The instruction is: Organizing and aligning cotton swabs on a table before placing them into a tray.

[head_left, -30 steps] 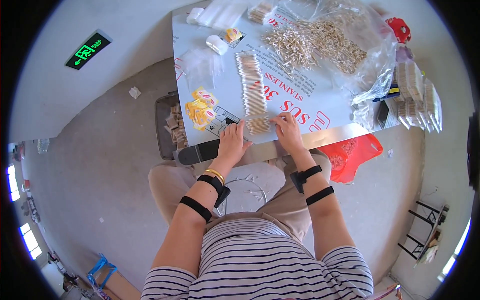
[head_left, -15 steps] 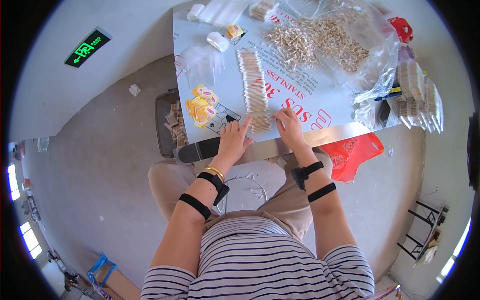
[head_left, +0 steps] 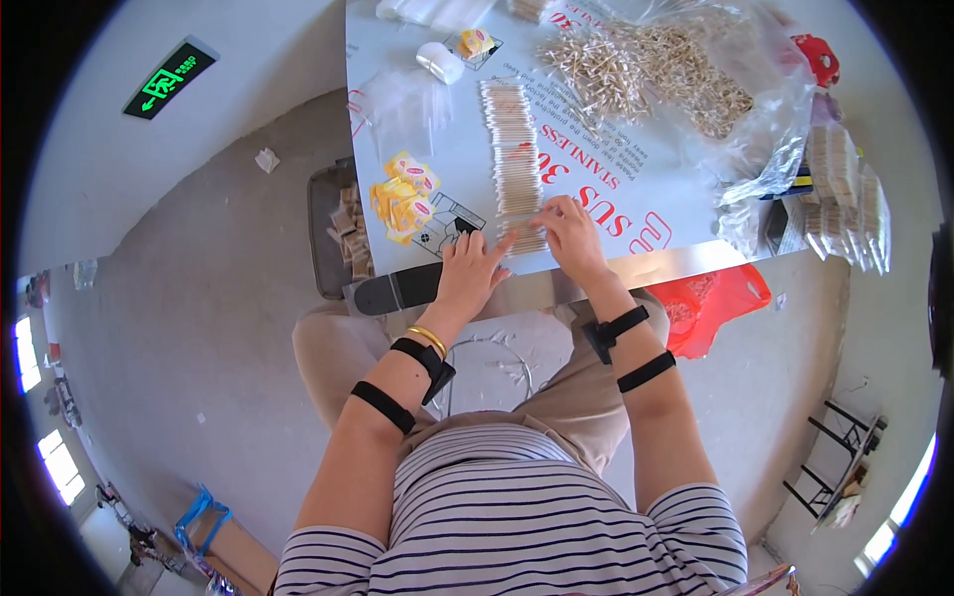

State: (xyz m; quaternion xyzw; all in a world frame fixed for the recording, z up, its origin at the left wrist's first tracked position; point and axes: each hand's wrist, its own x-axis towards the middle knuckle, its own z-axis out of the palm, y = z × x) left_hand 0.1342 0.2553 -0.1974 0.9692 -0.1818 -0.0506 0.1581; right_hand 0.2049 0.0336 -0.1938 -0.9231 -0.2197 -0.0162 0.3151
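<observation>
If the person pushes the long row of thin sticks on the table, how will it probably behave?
The row of thin sticks looks made of many loose, light pieces, so a push would probably scatter it. The sticks seem round and may roll on the smooth table. Both the left hand and the right hand rest at its near end, perhaps keeping it aligned.

Yellow sachets [head_left: 402,194] lie left on the table, a green lit sign [head_left: 171,77] on the far-left wall
</observation>
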